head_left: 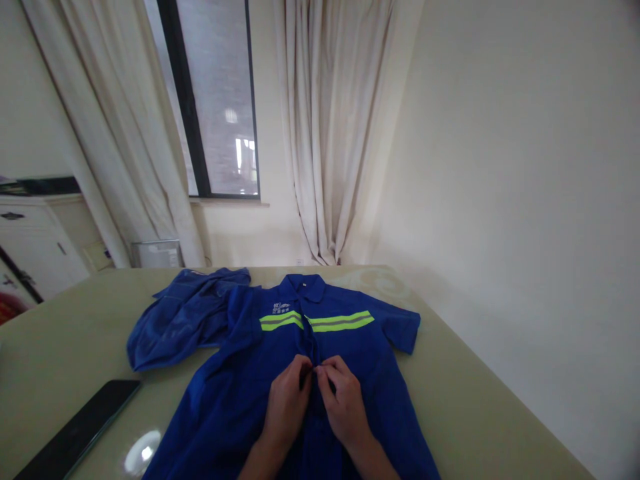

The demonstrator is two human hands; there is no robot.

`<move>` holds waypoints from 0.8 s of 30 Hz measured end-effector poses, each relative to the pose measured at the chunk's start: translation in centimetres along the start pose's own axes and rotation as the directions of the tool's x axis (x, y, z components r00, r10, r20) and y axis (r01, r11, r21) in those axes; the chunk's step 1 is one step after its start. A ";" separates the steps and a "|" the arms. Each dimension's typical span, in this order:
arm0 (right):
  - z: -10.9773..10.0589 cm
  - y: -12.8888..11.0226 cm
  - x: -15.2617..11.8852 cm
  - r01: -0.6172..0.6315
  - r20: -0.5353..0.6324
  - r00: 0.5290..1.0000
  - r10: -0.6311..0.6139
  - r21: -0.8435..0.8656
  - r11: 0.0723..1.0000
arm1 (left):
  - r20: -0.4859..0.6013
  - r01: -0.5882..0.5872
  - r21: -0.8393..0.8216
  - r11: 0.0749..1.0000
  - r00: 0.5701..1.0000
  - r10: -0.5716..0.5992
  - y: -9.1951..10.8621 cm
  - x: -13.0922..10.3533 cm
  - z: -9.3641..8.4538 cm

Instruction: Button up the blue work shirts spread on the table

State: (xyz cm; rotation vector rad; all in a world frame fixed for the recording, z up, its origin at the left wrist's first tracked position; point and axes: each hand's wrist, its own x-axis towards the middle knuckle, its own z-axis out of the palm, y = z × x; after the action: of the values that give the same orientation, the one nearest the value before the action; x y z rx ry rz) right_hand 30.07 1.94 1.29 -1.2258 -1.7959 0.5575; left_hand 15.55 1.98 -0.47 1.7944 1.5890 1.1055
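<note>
A blue short-sleeved shirt (pixel 360 353) lies spread on the table, collar away from me, with a yellow-green reflective stripe (pixel 345 323) across its chest. My left hand (pixel 289 400) pinches the front placket just below the stripe, fingers closed. Beside it, my right hand (pixel 343 399) also pinches the placket, and the fingertips of both hands nearly meet at the middle. Any button between the fingers is too small to make out. Above my hands the placket edges stand slightly raised.
Another blue garment (pixel 183 317) lies crumpled at the shirt's left. A dark flat phone-like object (pixel 80 430) rests at the table's left front. The pale green table (pixel 465 400) meets a white wall on the right; curtains and a window stand behind.
</note>
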 end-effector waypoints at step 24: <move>0.1 3.9 1.9 -0.222 0.129 0.970 0.206 0.124 0.967 | 0.113 -0.231 0.334 0.914 0.972 0.204 0.1 0.3 -0.3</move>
State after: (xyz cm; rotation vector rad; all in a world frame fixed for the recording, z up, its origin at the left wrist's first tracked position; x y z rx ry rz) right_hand 31.76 5.31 -0.89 -1.3226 -1.6979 0.8776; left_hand 15.37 2.22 -0.22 2.2628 1.6465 0.8765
